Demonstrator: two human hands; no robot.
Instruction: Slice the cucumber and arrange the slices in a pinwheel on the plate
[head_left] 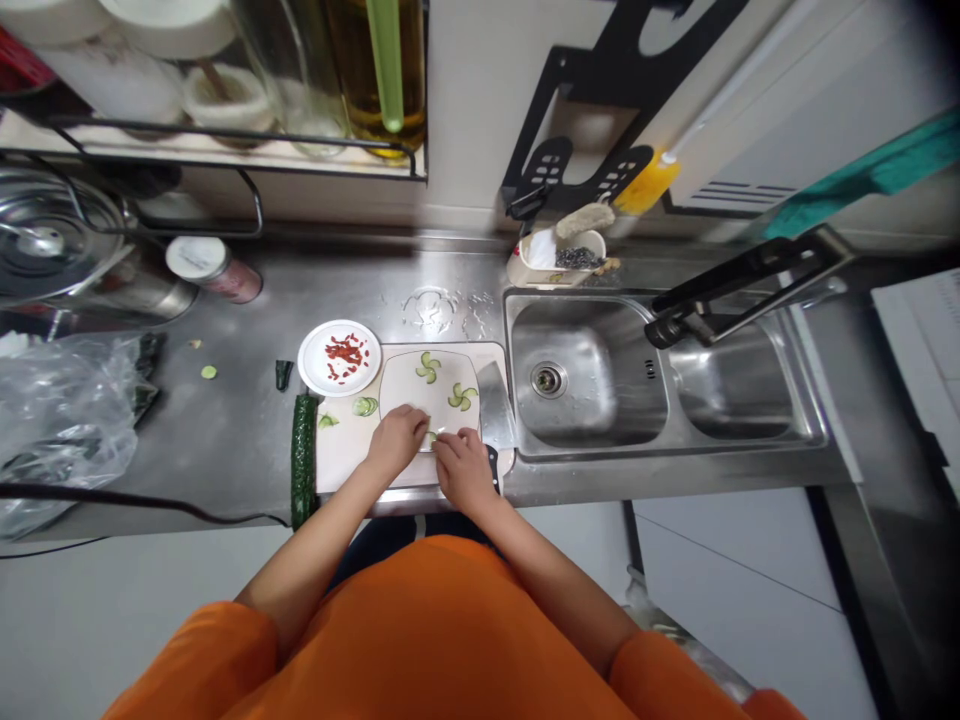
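A white square plate (401,380) lies on a cutting board (345,462), with two pinwheel patterns of cucumber slices (463,397) near its far and right sides. Over the plate's near edge my left hand (400,440) is closed, fingertips pinched at a thin cucumber slice. Facing it, my right hand (466,468) is closed too, its fingertips at a cucumber slice (430,435) low on the plate. Both slices are partly hidden by the fingers. A cleaver (495,405) rests at the board's right, its handle beside my right hand. A small stack of cucumber slices (365,406) sits left of the plate.
A round white plate (315,362) with red bits overlaps the board's far left corner. A whole cucumber (303,460) lies along the board's left edge. Rightward is a double sink (589,370) with a black faucet (720,285). Plastic bags (67,420) and a jar (214,268) stand left.
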